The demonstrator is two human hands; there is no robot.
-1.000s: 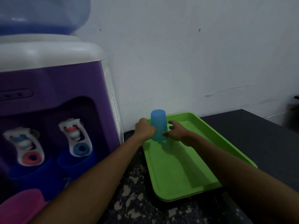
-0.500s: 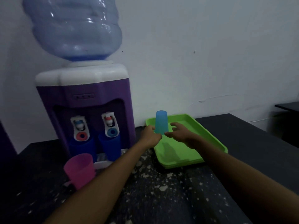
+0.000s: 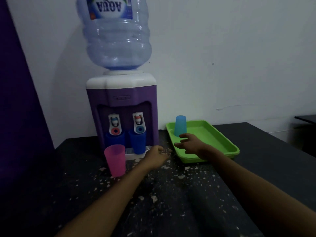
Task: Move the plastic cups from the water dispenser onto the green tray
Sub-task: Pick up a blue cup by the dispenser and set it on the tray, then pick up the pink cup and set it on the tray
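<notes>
Head view gives me both hands free: the left hand [image 3: 158, 155] hangs loosely curled over the dark speckled tabletop [image 3: 171, 194], holding nothing, and the right hand [image 3: 189, 144] is spread wide over the near part of the green plastic tray [image 3: 227, 144], also holding nothing. One pale blue plastic cup [image 3: 180, 126] already stands upside down at the tray's far left corner. Two dark blue plastic cups [image 3: 137, 141] sit under the taps of the purple water dispenser [image 3: 121, 106], and a pink translucent plastic cup [image 3: 115, 161] stands upright on the tabletop just in front of it.

I judge the next step is fetching another cup. I would send the left hand to the right-hand dark blue cup, wrap it around the middle, draw it straight out towards me to clear the tap [image 3: 138, 124] above, then carry it across. Whether these cups hold water I cannot tell in this dim light, so I would keep it level. The pink cup stands near the left arm's path and could be knocked. The big water bottle [image 3: 114, 36] on top sits well clear.
</notes>
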